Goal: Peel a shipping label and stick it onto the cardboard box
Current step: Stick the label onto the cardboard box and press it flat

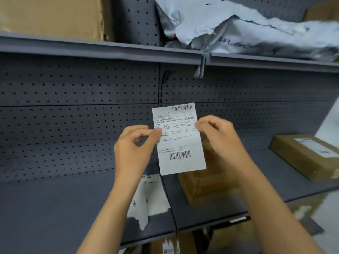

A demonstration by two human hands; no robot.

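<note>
A white shipping label (179, 142) with two barcodes is held upright in front of the pegboard. My left hand (135, 149) pinches its left edge between thumb and fingers. My right hand (218, 136) pinches its right edge. Below and behind the label a small brown cardboard box (203, 184) lies on the grey shelf (73, 208), partly hidden by the label and my right forearm. I cannot tell whether the backing has come off the label.
Loose white label sheets (152, 197) lie on the shelf under my left forearm. A larger labelled cardboard box (308, 156) sits at the right. The upper shelf (102, 46) carries grey mailer bags (256, 28) and a brown carton (51, 15).
</note>
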